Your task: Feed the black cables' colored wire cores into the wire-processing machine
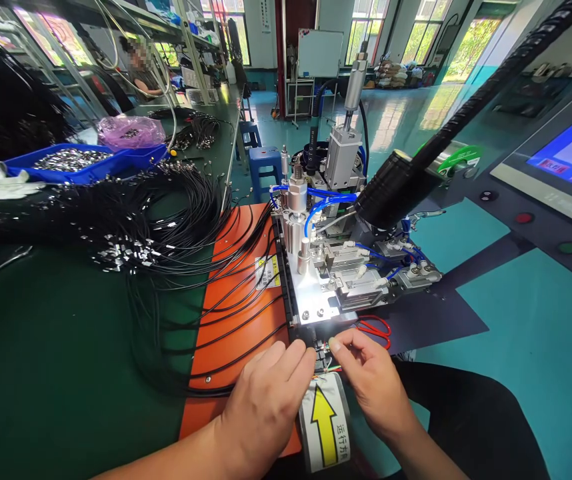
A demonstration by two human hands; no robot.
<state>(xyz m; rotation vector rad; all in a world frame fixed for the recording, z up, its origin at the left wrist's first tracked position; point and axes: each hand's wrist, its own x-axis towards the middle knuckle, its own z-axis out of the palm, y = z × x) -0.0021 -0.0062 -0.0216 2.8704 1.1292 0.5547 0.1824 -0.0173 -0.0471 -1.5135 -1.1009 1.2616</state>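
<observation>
My left hand (pixel 273 393) is closed, fingers curled down at the near end of the machine (pixel 311 287). A black cable (pixel 213 392) runs in under it from the left; the gripped part is hidden. Opposite, my right hand (pixel 373 383) pinches thumb and forefinger together; what lies between the fingertips is too small to make out. Thin coloured wires (pixel 335 368) show in the gap between both hands, beside a small dark metal fixture (pixel 321 353). Below them is a white label with a yellow arrow (pixel 324 423).
More black cables lie across the orange plate (pixel 236 267) from a large bundle (pixel 186 200) at left. Blue trays (pixel 66 177) hold small metal parts. A black flexible lamp (pixel 386 190) overhangs the machine. Red-handled scissors (pixel 383 327) and a control panel (pixel 526 207) are at right.
</observation>
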